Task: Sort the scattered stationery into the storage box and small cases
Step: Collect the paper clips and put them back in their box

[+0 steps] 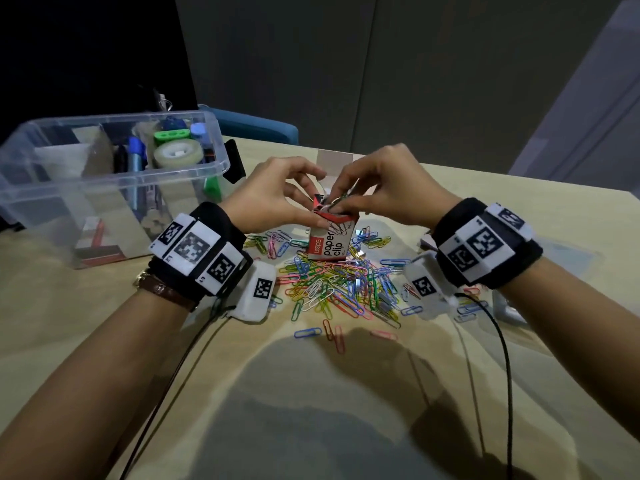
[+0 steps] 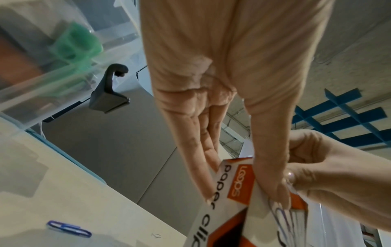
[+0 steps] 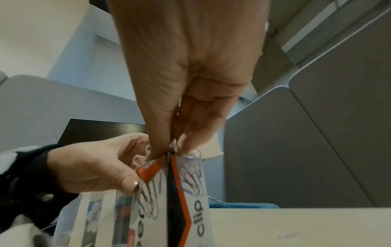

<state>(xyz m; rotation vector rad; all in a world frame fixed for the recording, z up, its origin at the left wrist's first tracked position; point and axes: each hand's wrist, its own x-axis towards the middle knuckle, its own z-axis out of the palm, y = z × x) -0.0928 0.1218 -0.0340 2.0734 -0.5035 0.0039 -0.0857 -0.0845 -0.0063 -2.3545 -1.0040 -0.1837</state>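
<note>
Desk: tan table (image 1: 104, 341), clear storage box (image 1: 207, 119) far-left of both hands.
Box: paper clip box (image 1: 334, 242), light, thin card, crushes easily (hold its sides).
Left hand (image 1: 277, 195): pinches the box's top corner.
Right hand (image 1: 377, 188): pinches clips at the box's mouth.
Pile: paper clips (image 1: 332, 289) directly beneath, slippery, tangly.

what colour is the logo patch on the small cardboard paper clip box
Orange, clearest in the left wrist view on the paper clip box.

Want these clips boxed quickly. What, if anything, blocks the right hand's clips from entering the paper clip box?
Nothing visible: the right hand pinches paper clips right at the paper clip box open top, steadied by the left hand.
</note>
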